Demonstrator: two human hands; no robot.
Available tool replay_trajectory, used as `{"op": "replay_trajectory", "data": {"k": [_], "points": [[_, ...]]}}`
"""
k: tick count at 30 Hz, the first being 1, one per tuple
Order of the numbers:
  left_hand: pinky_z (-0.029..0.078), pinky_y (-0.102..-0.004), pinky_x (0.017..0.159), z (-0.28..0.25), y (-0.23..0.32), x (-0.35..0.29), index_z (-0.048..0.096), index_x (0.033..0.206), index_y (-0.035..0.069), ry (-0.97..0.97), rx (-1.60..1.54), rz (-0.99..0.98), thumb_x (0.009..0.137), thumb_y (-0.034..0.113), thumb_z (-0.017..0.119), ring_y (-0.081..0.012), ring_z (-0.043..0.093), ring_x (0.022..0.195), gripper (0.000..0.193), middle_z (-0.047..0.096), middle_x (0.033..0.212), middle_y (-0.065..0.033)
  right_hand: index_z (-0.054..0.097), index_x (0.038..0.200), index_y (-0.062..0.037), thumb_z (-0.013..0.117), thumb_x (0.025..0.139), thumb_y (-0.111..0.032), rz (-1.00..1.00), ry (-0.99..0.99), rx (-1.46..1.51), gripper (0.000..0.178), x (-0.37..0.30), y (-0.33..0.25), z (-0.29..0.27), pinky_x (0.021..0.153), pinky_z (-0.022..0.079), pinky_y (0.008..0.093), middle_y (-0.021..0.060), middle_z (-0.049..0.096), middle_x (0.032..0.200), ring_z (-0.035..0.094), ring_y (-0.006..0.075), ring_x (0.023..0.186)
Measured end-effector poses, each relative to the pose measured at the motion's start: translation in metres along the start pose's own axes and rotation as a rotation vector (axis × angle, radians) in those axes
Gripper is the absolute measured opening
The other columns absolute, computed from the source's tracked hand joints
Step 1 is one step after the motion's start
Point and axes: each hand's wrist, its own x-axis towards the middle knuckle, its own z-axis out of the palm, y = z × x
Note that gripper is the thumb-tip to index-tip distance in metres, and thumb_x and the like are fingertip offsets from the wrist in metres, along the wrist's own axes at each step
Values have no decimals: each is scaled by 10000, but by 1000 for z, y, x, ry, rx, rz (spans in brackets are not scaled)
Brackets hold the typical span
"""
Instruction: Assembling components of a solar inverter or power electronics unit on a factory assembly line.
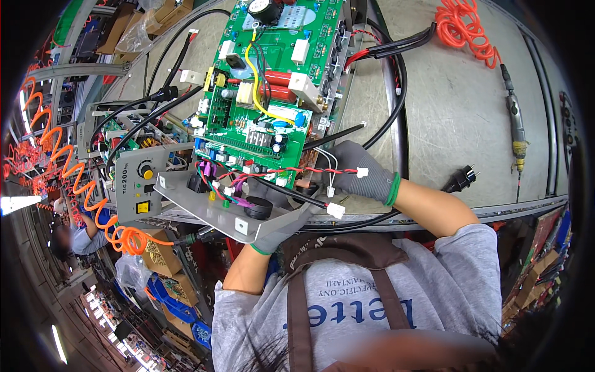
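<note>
Bench top [446, 118]: worn grey metal, scuffed and pale.
Faceplate of the neighbouring unit [130, 186]: printed with dark characters beside a yellow-centred knob and a yellow switch.
Shirt [455, 273]: lettered large in blue, upside down.
Green circuit board [277, 56]: printed with small white markings, mostly too fine to read; resting ahead of both hands.
Grey bent panel [201, 206]: tilted at the board's near end, just above the left glove.
Left hand [282, 230]: gloved, against the panel's near edge, fingers largely hidden; cannot tell how firmly closed.
Right hand [361, 177]: gloved, just beside the board's near right corner, fingers bent among white wires [326, 155]; fingertips obscured, cannot tell whether gripping.
</note>
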Motion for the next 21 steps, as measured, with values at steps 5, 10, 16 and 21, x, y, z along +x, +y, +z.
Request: {"op": "replay_trajectory", "data": {"k": [5,10,16,21], "points": [[365,-324,1103,7,-28,-5,183,1475,51,-78,95,-108,1009,369,365,-171,389,1329,593,323,1479,-97,673,698,-4,705,837,-394,-11,-45,150,414,-1,4,-2,475,449,266,32,597,541,562,101,478],[334,-330,1126,10,-10,-2,178,1477,43,-91,-675,-83,994,399,400,-177,357,1358,639,295,1490,-114,679,702,-4,692,851,-364,56,-129,191,390,2,0,-9,448,423,251,30,594,538,542,92,465],[518,-337,904,3,28,8,491,1249,8,225,-781,-269,791,148,778,-177,595,1078,558,600,1178,-130,684,718,-2,696,844,-389,-63,-57,31,408,13,22,-3,495,461,295,64,603,546,562,129,483],[487,-308,946,3,19,5,383,1374,58,164,-162,148,912,267,624,-174,549,1167,561,527,1312,-89,698,768,-8,703,817,-469,-92,39,-115,463,7,13,1,596,504,348,113,625,582,614,227,539]]}}
